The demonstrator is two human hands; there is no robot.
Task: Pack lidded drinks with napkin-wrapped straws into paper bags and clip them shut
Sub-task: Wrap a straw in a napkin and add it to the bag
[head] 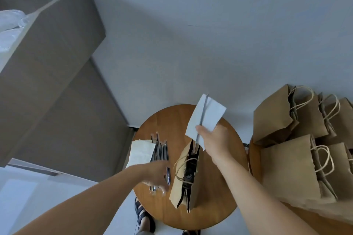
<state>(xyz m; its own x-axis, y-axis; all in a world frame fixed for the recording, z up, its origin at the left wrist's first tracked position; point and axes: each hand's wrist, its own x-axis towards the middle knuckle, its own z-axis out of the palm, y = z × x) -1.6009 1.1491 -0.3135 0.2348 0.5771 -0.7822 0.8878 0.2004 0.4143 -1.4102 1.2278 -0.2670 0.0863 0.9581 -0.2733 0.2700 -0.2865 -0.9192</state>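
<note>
My right hand (214,139) pinches a white napkin (207,116) together with a grey straw (202,114) laid along it, held up over the round wooden table (215,192). Just below stands an open brown paper bag (185,175) with twine handles; a dark lidded drink shows inside its mouth. My left hand (155,173), blurred, hovers over a pile of wrapped straws (160,152), and I cannot make out whether it holds anything. A stack of white napkins (140,151) lies left of the straws.
Several brown paper bags (292,158) with handles stand on a second wooden table at the right. A large open cardboard box (47,59) with clear plastic lids (9,23) fills the left. A sandalled foot (145,219) shows below the table edge.
</note>
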